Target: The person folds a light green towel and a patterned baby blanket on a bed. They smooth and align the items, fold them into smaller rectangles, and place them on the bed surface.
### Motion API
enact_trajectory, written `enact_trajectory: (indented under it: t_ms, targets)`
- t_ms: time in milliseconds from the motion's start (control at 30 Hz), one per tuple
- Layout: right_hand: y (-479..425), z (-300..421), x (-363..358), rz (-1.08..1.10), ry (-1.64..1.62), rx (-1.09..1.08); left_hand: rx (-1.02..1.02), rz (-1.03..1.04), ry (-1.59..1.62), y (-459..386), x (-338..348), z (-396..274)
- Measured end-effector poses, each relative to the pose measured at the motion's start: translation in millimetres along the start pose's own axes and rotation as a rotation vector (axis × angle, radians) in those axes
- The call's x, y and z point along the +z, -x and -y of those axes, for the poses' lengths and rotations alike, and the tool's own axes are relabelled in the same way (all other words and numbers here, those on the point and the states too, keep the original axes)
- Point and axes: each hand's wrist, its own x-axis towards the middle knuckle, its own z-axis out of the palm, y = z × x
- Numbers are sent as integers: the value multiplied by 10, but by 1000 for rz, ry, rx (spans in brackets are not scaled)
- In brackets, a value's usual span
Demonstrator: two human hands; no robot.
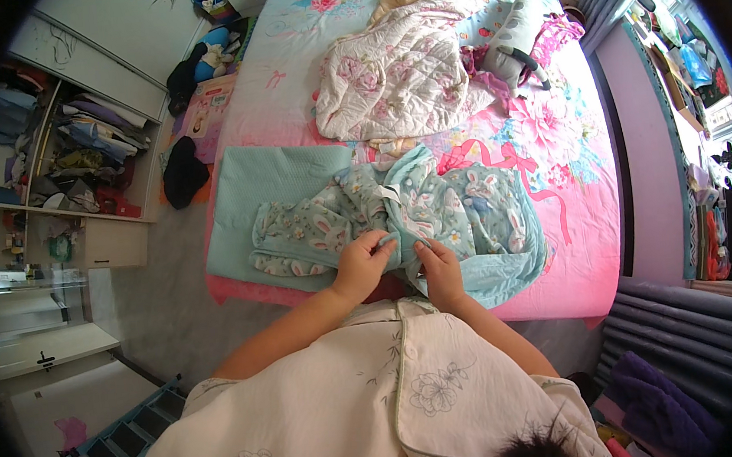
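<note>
Before me on the bed lies a light-green garment (320, 223) printed with white rabbits and flowers, edged in plain teal. My left hand (364, 262) pinches the plain teal edge near the garment's middle. Just to the right, my right hand (440, 270) grips the facing part of that edge between thumb and fingers. The two hands are close together, with a narrow gap between them. Under the garment's left part lies a folded teal textured cloth (269, 171). Whether buttons or snaps sit under my fingers cannot be made out.
A quilted floral blanket (392, 76) and a grey-white plush toy (513, 42) lie farther up the bed (578, 268). Open wardrobe shelves (87, 142) with clothes stand at left. A black cap-like item (185, 172) is on the floor. A step ladder (130, 445) leans at lower left.
</note>
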Motion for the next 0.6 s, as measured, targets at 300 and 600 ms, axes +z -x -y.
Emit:
enact_trajectory:
  t_ms: [300, 600]
  targets:
    - [56, -48, -18, 53, -396, 199, 273, 211, -480, 92, 93, -261]
    - [127, -111, -237, 137, -566, 481, 382, 560, -234, 95, 119, -122]
